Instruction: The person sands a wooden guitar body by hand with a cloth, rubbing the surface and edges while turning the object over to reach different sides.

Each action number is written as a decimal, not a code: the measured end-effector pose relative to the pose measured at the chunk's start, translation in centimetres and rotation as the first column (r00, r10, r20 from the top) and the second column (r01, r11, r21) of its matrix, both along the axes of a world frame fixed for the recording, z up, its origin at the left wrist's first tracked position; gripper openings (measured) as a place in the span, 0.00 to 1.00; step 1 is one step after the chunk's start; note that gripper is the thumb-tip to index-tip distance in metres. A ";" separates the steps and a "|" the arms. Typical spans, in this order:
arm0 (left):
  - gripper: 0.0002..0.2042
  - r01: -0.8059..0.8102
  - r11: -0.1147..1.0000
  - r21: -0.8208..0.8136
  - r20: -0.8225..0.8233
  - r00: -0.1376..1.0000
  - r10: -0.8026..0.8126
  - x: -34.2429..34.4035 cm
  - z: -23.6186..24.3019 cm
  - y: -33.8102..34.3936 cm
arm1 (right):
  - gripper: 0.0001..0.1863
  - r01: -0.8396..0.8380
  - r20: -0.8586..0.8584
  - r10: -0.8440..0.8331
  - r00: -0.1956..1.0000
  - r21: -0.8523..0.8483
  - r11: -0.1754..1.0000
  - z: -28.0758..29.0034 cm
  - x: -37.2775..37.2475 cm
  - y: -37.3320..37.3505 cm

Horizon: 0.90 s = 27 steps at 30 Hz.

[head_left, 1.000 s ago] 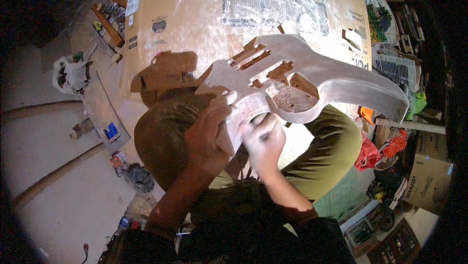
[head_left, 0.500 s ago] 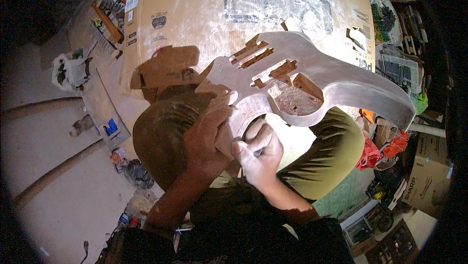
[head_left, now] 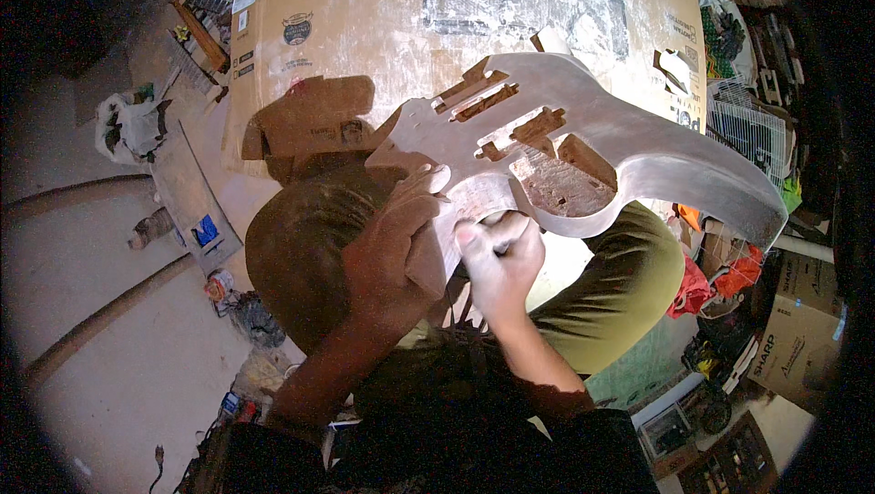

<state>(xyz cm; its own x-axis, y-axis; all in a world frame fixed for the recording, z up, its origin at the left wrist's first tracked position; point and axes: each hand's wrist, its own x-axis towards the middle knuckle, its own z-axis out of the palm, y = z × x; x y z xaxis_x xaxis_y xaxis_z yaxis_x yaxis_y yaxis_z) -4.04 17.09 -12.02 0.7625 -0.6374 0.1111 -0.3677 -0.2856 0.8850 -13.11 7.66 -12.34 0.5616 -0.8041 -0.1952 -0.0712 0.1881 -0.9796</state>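
Observation:
An unpainted electric guitar body (head_left: 583,93), pale with dust, lies tilted across my lap with its routed pickup slots and control cavity facing up. My left hand (head_left: 392,239), in shadow, is wrapped round the near left part of the body, thumb and fingers closed on it. Against the curved inner edge beside that part, my right hand (head_left: 503,262) is closed, its fingers curled and pressed together, slightly blurred. Whatever the right fingers may hold is hidden from view.
A large cardboard box (head_left: 365,11) smeared with white dust stands just beyond the guitar body. Wood pieces (head_left: 200,34) and a white plastic bag (head_left: 129,129) lie on the left. To the right are a white wire rack (head_left: 747,125), red cloth (head_left: 693,284) and another carton (head_left: 802,334).
My right hand has moved slightly up and to the right along the curved inner edge. My left hand keeps its grip on the guitar body.

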 end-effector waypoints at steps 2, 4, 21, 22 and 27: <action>0.17 0.041 0.999 -0.005 0.018 0.999 -0.041 0.4 0.6 0.0 | 0.19 -0.082 -0.044 0.075 0.996 -0.176 0.981 0.4 -0.1 0.4; 0.18 0.049 0.998 0.034 0.022 0.999 -0.050 0.2 0.8 0.2 | 0.19 -0.120 0.126 0.153 0.980 -0.231 0.965 0.2 -0.7 1.0; 0.14 -0.041 0.990 0.133 0.035 0.999 0.037 -0.3 1.3 -0.2 | 0.14 -0.005 -0.061 0.006 0.998 0.018 1.000 0.1 -0.7 -0.5; 0.14 -0.037 0.992 0.124 0.030 0.999 0.033 -0.4 1.1 -0.1 | 0.14 -0.031 -0.041 0.030 0.999 -0.020 0.999 0.1 -0.8 -0.3; 0.14 -0.056 0.992 0.111 -0.161 0.984 0.073 -0.9 -1.3 0.7 | 0.15 -0.027 -0.104 0.042 0.994 0.146 0.989 0.7 -0.5 -0.6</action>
